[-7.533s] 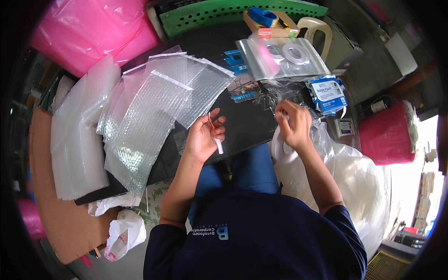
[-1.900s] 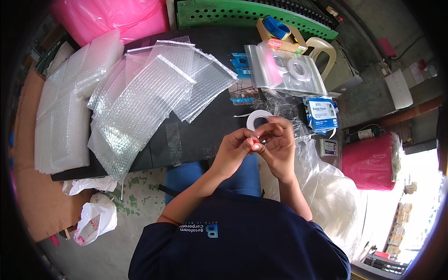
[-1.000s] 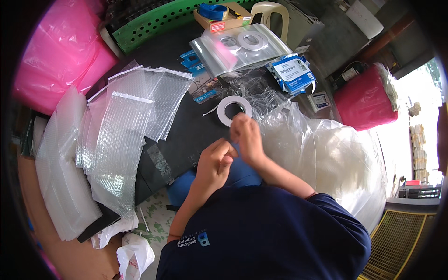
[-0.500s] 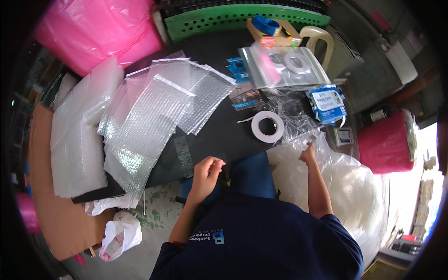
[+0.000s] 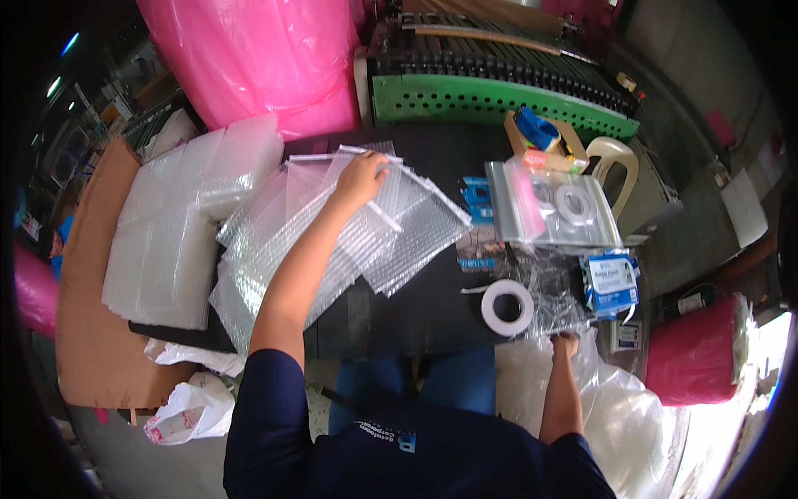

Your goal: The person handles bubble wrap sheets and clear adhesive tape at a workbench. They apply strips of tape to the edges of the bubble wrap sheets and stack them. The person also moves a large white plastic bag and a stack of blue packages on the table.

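Left hand: point(image 5: 362, 179) it was out over the far end of the fan, by the white edge strips, the forearm crossing above the bubble pouches.
Left fingers: they were bent and slightly blurred; whether they gripped a pouch could not be told.
Bubble pouches: point(image 5: 420, 241) these lay overlapped on the left half of the bench point(image 5: 416, 328), white-edged ends pointing away from the person.
Right hand: point(image 5: 564, 342) it was low at the near edge, beside loose clear plastic point(image 5: 615, 378).
Right fingers: they looked folded in; the view did not show whether they held anything.
Tape roll: point(image 5: 490, 306) it lay flat near that hand, a short tail of tape sticking out leftward.
Handling the pouches: in my judgement, one edge strip pinched alone, and lifted before any pull, would have suited best, since overlapped bubble film was likely to cling and drag its neighbours.
Sleeve and forearm: keeping them raised would probably have spared the fan.
Tape tail: best left free of the film, as it might have stuck.
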Available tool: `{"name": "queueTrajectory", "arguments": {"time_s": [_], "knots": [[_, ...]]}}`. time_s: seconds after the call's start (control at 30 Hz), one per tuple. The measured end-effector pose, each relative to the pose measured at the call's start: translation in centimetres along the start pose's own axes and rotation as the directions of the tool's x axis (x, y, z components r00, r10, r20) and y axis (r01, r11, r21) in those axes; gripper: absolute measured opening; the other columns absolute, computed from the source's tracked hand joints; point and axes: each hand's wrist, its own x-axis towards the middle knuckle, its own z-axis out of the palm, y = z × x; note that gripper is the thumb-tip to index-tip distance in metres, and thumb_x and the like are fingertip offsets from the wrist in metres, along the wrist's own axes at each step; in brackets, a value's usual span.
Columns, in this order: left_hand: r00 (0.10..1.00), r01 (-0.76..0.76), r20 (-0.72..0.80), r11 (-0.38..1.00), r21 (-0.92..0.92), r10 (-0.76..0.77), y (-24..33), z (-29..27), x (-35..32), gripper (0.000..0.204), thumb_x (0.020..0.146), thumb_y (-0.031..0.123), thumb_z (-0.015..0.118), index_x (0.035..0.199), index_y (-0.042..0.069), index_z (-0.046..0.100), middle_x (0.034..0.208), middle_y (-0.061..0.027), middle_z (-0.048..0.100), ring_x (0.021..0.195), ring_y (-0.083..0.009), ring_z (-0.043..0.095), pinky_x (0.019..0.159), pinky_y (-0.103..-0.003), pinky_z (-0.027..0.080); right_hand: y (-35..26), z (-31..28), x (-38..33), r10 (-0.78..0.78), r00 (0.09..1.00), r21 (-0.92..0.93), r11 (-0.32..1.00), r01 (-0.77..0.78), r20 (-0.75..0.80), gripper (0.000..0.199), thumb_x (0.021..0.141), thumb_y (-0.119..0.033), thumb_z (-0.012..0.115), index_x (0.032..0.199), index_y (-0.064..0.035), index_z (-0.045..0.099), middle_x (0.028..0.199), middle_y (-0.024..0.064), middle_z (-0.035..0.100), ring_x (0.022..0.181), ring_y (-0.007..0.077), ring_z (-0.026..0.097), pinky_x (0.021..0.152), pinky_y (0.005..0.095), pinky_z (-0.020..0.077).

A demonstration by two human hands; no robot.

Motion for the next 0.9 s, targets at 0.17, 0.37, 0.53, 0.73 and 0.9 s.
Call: {"name": "queueTrajectory", "arguments": {"time_s": [0.17, 0.37, 0.53, 0.73, 0.9], "knots": [[0.974, 0.219, 0.005, 0.949, 0.226, -0.226, -11.0, 4.8, 7.0, 0.020, 0.083, 0.019, 0.059, 0.101, 0.009, 0.063, 0.118, -0.0191, 0.058, 0.107, -0.0355, 0.056, 0.087, -0.045, 0.048, 0.5, -0.4, -1.6, 0.112, 0.902, 0.708, 0.582, -0.399, 0.417, 0.020, 0.075, -0.006, 0.061, 0.095, -0.0045, 0.061, 0.088, 0.0087, 0.063, 0.084, 0.0186, 0.057, 0.070, 0.0349, 0.0471], [0.911, 0.353, 0.107, 0.886, 0.301, -0.399, -12.4, 10.2, 12.5, 0.027, 0.086, 0.017, 0.055, 0.111, 0.010, 0.061, 0.123, -0.0112, 0.057, 0.112, -0.0285, 0.055, 0.090, -0.042, 0.047, -0.1, -1.4, -5.3, 0.300, 0.953, 0.688, 0.684, -0.243, 0.038, 0.022, 0.078, 0.001, 0.051, 0.099, 0.0003, 0.056, 0.080, 0.0092, 0.061, 0.062, 0.0153, 0.055, 0.054, 0.0258, 0.0437], [0.911, 0.389, -0.077, 0.783, 0.485, -0.404, -17.8, 14.8, 10.5, 0.027, 0.086, 0.015, 0.052, 0.111, 0.015, 0.063, 0.124, -0.0050, 0.055, 0.121, -0.0255, 0.048, 0.097, -0.056, 0.036, -3.8, -3.5, -8.3, -0.097, 0.920, 0.046, 0.991, 0.124, -0.380, 0.015, 0.073, 0.010, 0.051, 0.081, 0.0004, 0.060, 0.072, 0.0064, 0.059, 0.065, 0.0150, 0.057, 0.055, 0.0265, 0.0433], [0.835, 0.327, 0.194, 0.749, 0.576, -0.514, -15.9, 13.5, 11.2, 0.024, 0.078, 0.019, 0.063, 0.101, 0.017, 0.066, 0.113, -0.0011, 0.058, 0.112, -0.0238, 0.048, 0.095, -0.048, 0.032, 1.3, -2.0, -3.4, 0.299, 0.924, 0.718, 0.586, -0.375, 0.238, 0.012, 0.074, 0.000, 0.047, 0.069, -0.0074, 0.054, 0.063, 0.0044, 0.051, 0.053, 0.0148, 0.050, 0.047, 0.0254, 0.0357], [0.941, 0.334, -0.125, 0.806, 0.489, -0.314, -15.7, 9.9, 11.4, 0.015, 0.079, 0.012, 0.057, 0.092, 0.014, 0.064, 0.100, -0.0027, 0.063, 0.107, -0.0230, 0.051, 0.096, -0.050, 0.031, -2.5, -0.1, -3.8, 0.440, 0.895, 0.609, 0.693, -0.387, 0.067, 0.012, 0.077, -0.009, 0.043, 0.076, -0.0096, 0.055, 0.059, 0.0045, 0.050, 0.047, 0.0151, 0.048, 0.041, 0.0248, 0.0315]]}}
